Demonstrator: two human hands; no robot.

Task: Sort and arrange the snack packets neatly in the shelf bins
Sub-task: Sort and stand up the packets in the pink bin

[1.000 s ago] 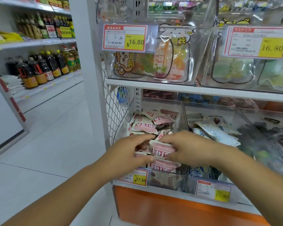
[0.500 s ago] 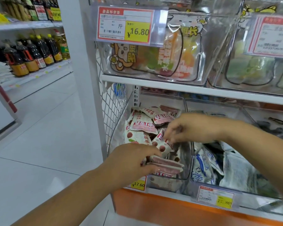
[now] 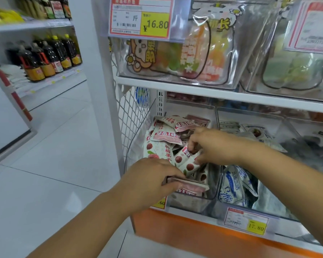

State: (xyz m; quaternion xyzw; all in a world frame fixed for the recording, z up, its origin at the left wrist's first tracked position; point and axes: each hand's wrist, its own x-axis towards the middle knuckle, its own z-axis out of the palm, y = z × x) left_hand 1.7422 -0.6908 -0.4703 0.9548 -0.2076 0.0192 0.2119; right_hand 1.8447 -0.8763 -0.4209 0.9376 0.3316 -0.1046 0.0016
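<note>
Pink-and-white snack packets [image 3: 166,135] lie jumbled in the clear bin [image 3: 191,204] on the lower shelf. A second ago both your hands met on the little stack [image 3: 193,187] at the bin's front edge. Now your left hand [image 3: 151,180] alone keeps its grip clamped on that stack, while your right hand [image 3: 215,146] has reached deeper and pinches a loose packet [image 3: 188,164] from the heap. So the gathering goes on — that packet likely joins the stack, and most of the pile looks unsorted yet.
</note>
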